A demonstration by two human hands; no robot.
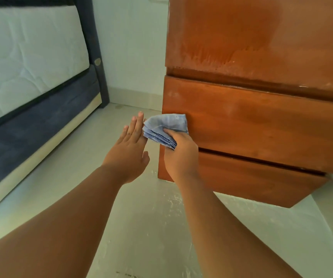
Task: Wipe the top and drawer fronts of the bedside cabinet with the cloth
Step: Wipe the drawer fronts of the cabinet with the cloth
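- Right hand (178,155) grips folded cloth (166,128) against cabinet (262,121) upper drawer front, left edge
- Left hand (130,151) flat, empty, beside cloth
- Top shows dusty streaks; lower drawer apparently pending

Bright, even daylight, soft shadows, wide-angle bending at edges (slight overall softness)

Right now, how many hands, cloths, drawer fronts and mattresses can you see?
Hands: 2, left hand open, right hand gripping the cloth
Folded blue cloth: 1
Drawer fronts: 2, upper drawer front, lower drawer front
White mattress: 1
Total: 6
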